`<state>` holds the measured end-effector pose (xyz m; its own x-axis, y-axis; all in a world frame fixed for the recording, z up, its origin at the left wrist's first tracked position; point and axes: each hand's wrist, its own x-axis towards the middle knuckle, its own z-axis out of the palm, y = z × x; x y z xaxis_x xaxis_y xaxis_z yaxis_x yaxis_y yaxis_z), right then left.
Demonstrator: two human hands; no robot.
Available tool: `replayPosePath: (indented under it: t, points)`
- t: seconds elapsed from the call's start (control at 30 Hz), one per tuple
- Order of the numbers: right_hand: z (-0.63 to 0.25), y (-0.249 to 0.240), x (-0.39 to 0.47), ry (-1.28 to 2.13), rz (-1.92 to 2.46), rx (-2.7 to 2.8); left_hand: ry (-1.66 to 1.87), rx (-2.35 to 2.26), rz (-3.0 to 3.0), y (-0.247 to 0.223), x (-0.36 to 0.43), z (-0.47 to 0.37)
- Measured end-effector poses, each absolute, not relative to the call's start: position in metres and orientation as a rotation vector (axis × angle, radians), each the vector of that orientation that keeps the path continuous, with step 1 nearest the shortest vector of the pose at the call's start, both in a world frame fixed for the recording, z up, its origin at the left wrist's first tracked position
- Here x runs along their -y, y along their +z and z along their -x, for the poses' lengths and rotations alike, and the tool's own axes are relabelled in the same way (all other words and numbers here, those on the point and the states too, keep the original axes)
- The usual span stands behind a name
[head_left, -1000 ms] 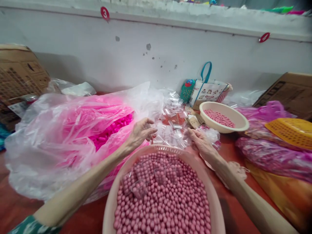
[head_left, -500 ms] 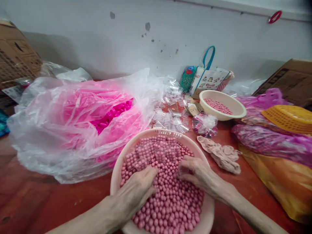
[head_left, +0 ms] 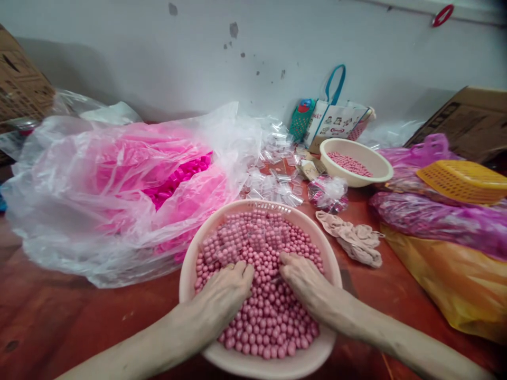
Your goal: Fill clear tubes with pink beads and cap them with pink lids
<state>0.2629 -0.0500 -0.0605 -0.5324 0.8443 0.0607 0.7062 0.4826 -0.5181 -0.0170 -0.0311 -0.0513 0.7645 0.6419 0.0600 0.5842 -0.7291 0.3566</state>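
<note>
A pale pink basin (head_left: 193, 301) in front of me holds a heap of round pink beads (head_left: 273, 322). Several small clear cases (head_left: 224, 244) packed with beads lie on the heap at its far side. My left hand (head_left: 227, 290) is over the left of the beads, back up, with a ring on one finger. Its fingers curl down together, and their tips are hidden. On the right, my right hand (head_left: 303, 282) is pushed into the beads with fingers curled together. What either hand grips cannot be made out.
A large plastic bag (head_left: 99, 211) with bright pink pieces lies left. Clear plastic cases (head_left: 269, 187) are scattered behind the basin. Right of them are a cream bowl (head_left: 384, 171) of beads, a crumpled beige cloth (head_left: 356, 243), a yellow basket (head_left: 463, 179) and a yellow bag (head_left: 447, 279).
My right hand has moved down and slightly left, deeper into the beads. My left hand has shifted slightly left. The whole view has shifted a little.
</note>
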Motion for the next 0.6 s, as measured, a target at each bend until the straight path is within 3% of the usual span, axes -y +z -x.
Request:
replayPosePath:
  t: [0.13,0.4,0.6]
  points:
    - [-0.243,-0.061,0.033,0.807,1.383,2.307,0.427,-0.917,-2.609,-0.047,0.025,0.01]
    - [-0.23,-0.035,0.011,1.35,1.348,2.017,0.338,-0.968,-2.12,-0.024,0.013,0.004]
    - [-0.214,-0.021,0.025,1.554,1.293,1.815,0.559,-1.078,-2.021,-0.017,0.018,-0.011]
